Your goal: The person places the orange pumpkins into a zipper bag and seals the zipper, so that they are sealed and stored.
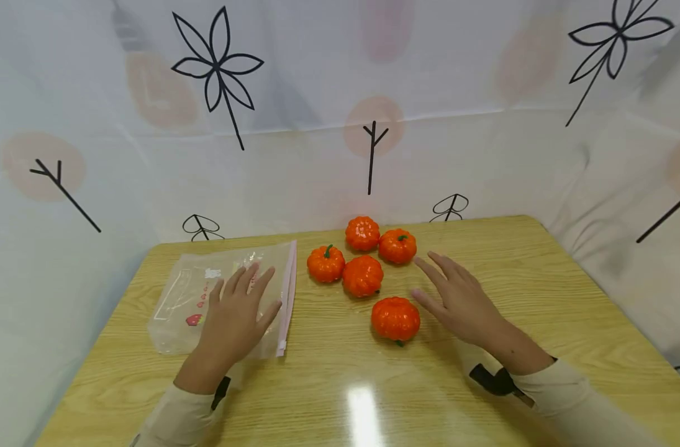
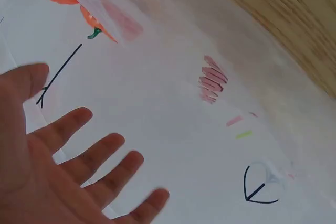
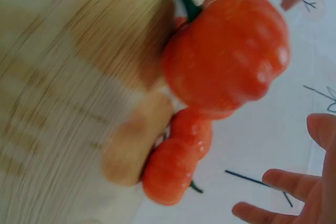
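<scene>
My left hand point(image 1: 233, 316), fingers spread and straight, hovers over a clear plastic zip bag point(image 1: 174, 295) with a pink slider edge point(image 1: 288, 298); it grips nothing. The bag lies flat on the left, printed with strawberries. To the right, my right hand point(image 1: 457, 301) has its fingers extended beside the small orange pumpkins, holding none. Nearest it are a front pumpkin point(image 1: 395, 318) lying with its green stem toward me and a back-right pumpkin point(image 1: 397, 246). In the right wrist view a large pumpkin point(image 3: 226, 53) appears close, the right fingers point(image 3: 294, 183) apart from it.
More pumpkins cluster at the table's middle: a left one point(image 1: 326, 264) with stem up, a central one point(image 1: 363, 276) and a rear one point(image 1: 362, 233). The wooden table point(image 1: 541, 292) meets a white patterned cloth point(image 1: 295, 167) at its back edge.
</scene>
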Demonstrator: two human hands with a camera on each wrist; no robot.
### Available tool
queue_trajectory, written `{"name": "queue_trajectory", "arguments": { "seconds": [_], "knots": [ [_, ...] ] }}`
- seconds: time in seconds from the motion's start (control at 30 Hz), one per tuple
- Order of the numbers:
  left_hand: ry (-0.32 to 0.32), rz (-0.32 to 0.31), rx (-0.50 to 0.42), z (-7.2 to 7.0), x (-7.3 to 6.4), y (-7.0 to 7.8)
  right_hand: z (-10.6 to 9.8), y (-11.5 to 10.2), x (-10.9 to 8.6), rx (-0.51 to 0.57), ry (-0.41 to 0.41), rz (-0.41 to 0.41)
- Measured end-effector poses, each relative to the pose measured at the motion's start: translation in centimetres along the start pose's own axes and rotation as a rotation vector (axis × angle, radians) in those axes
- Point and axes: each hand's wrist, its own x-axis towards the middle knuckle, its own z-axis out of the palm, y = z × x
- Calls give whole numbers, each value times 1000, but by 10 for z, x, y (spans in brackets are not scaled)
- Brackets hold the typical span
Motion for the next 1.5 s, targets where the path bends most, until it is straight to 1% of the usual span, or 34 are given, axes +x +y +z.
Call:
{"name": "queue_trajectory", "arguments": {
  "seconds": [0.07,0.13,0.2,0.3,0.37,0.47,0.6,0.73,0.83,0.93,1.1,1.27,1.5],
  "knots": [
    [62,3,-16,2,1,2,0,-5,-1,83,26,-7],
    [88,-11,-53,4,1,4,1,-11,-3,157,48,-16],
    [89,-40,-91,7,0,6,2,-17,-5,220,60,-26],
    [68,-75,-118,11,-1,8,4,-24,-7,256,56,-54],
    [43,-89,-122,14,-1,9,5,-28,-9,249,50,-80],
    [2,-93,-120,19,0,9,7,-31,-10,219,29,-114],
    [-35,-88,-116,24,2,8,9,-33,-11,170,-14,-130],
    [-77,-103,-116,28,3,9,11,-34,-11,130,-53,-136],
    [-130,-131,-119,30,2,10,14,-34,-12,98,-64,-154],
    [-172,-150,-122,30,1,11,17,-33,-13,65,-53,-172],
    [-213,-163,-107,31,1,12,20,-31,-12,30,-39,-195],
    [-253,-172,-103,33,2,10,21,-29,-11,13,-57,-199],
    [-282,-177,-116,34,2,11,22,-28,-10,13,-87,-180]
  ]
}}
